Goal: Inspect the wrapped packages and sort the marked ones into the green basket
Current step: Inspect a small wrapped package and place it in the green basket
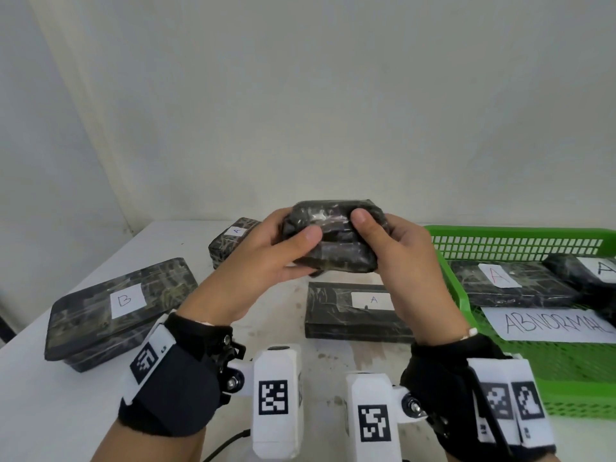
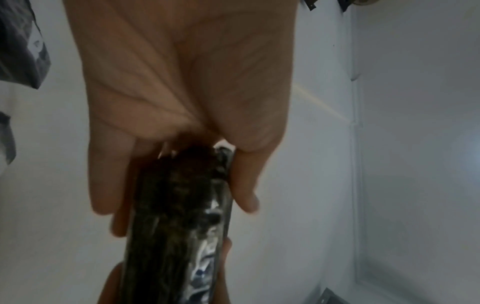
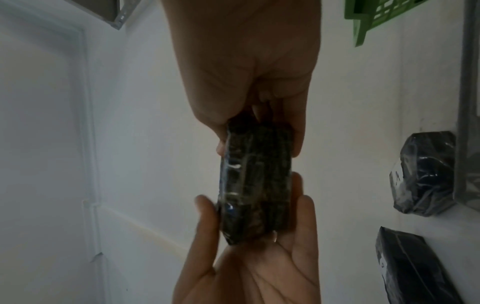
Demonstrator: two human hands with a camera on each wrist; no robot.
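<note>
Package [image 1: 333,235] lifted off worktop [image 1: 40,411], long axis spanning left hand [image 1: 263,261] to right hand [image 1: 400,261]; both clasp its ends, thumbs on near face. No label showing. Green basket [image 1: 520,235] just beyond right hand, nearer arm.

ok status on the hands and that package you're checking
Left hand and right hand both grip the held package, raised above the table. No label visible on it. Green basket at right, path looks open.
</note>
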